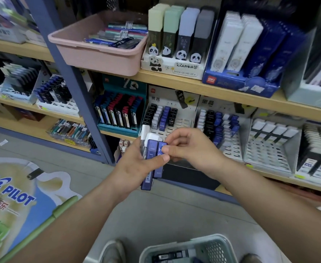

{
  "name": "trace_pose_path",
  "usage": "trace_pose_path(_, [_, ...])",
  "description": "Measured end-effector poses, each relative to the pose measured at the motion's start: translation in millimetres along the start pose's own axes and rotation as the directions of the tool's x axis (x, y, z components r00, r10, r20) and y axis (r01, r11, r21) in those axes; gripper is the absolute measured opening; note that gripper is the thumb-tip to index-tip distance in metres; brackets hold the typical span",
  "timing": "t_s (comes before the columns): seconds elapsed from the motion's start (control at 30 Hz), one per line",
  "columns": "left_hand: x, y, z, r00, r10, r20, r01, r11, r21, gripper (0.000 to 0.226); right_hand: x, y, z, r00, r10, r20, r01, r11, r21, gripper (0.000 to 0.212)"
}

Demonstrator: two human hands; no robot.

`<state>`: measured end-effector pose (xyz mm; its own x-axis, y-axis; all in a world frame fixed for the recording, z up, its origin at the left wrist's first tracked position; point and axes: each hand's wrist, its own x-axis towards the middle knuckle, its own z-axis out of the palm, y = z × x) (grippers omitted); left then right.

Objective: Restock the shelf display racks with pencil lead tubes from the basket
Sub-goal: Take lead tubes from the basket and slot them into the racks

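One: Several pale wooden shelf boards (212, 86) are running across a blue metal upright (76, 88), and a glossy printed floor sticker (17, 194) is lying flat at the left.

Two: What is sitting on the boards?

One: A smooth pink plastic tub (99, 57) is resting on the top one and overhanging its edge, with flat packets (117, 37) lying inside. Below it, white slotted plastic display racks (176, 128) are standing side by side, partly filled with black, white and blue tubes.

Two: And the basket?

One: A grey-green perforated plastic basket (184, 243) is sitting on the floor at the bottom edge of view, with dark tubes lying in it.

Two: The hands?

One: Both are hovering in front of the racks and blocking the lower slots. The left hand (135, 166) is gripping a fanned bundle of flat rectangular pencil lead tubes (150, 149), some blue and some white-capped, with its thumb pressing across them. The right hand (192, 147) is pinching the top of one blue tube (160, 147) in that bundle between thumb and forefinger, its other fingers curling inward.
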<state>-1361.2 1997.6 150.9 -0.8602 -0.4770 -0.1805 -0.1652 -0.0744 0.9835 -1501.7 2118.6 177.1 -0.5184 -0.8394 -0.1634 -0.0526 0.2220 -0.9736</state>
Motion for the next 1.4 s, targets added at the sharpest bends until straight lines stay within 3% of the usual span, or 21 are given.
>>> trace_pose_path(0.2, [2.7, -0.5, 5.1, 0.999, 0.015, 0.038, -0.015, 1.0, 0.007, 0.055, -13.4, 8.8, -9.6, 0.999, 0.01, -0.045, -0.008, 0.998, 0.057, 0.013])
trace_pose_path(0.37, [9.1, -7.2, 3.9, 1.0, -0.003, -0.029, 0.005, 0.997, 0.08, 0.038, -15.9, 19.1, -26.2, 0.986, -0.003, -0.166, 0.02, 0.995, 0.097, 0.01])
trace_pose_path(0.47, [11.6, -10.2, -0.5, 0.994, -0.039, -0.099, 0.05, 0.993, 0.108, 0.031, -1.6, 20.1, -38.8, 0.954, -0.059, -0.295, 0.044, 0.997, -0.056, 0.01])
trace_pose_path(0.6, [14.9, -10.4, -6.4, 0.987, -0.072, -0.145, 0.084, 0.994, 0.075, 0.03, 37.0, 22.9, -53.0, 0.916, -0.173, -0.362, 0.041, 0.938, -0.345, 0.013])
trace_pose_path(0.87, [17.0, -6.6, -15.3, 0.983, -0.089, -0.162, 0.095, 0.995, 0.026, 0.034, 116.0, 25.6, -29.0, 0.945, -0.263, -0.196, 0.066, 0.737, -0.672, 0.009])
trace_pose_path(1.4, [0.7, 4.9, -27.7, 0.98, -0.084, -0.179, 0.073, 0.995, -0.069, 0.025, 135.0, 55.5, -16.4, 0.94, -0.311, -0.14, 0.072, 0.583, -0.809, 0.015])
